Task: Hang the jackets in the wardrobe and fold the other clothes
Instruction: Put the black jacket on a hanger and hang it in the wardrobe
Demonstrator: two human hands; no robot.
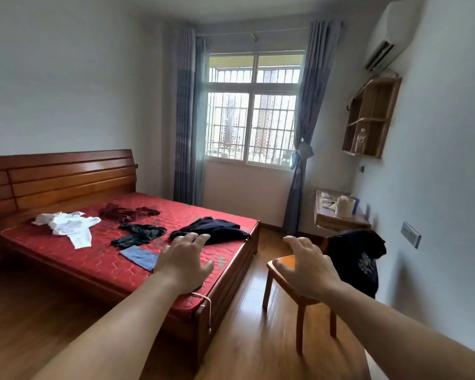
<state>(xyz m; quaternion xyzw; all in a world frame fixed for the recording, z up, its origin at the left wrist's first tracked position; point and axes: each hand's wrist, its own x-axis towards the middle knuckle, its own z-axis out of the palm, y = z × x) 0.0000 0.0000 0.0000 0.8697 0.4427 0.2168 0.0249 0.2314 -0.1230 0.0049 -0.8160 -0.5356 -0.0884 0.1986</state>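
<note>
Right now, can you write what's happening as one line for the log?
stage: start | left hand: open, empty | right hand: open, empty | clothes unfolded on red mattress | dark garment draped on chair

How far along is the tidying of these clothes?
Barely begun, it seems. Done: only the blue cloth on the red mattress looks folded flat. In hand: nothing; the left hand and right hand reach forward with open fingers. Left: the white garment, the maroon one and two dark ones lie crumpled, and a dark top hangs over the chair. No wardrobe is in view.
</note>
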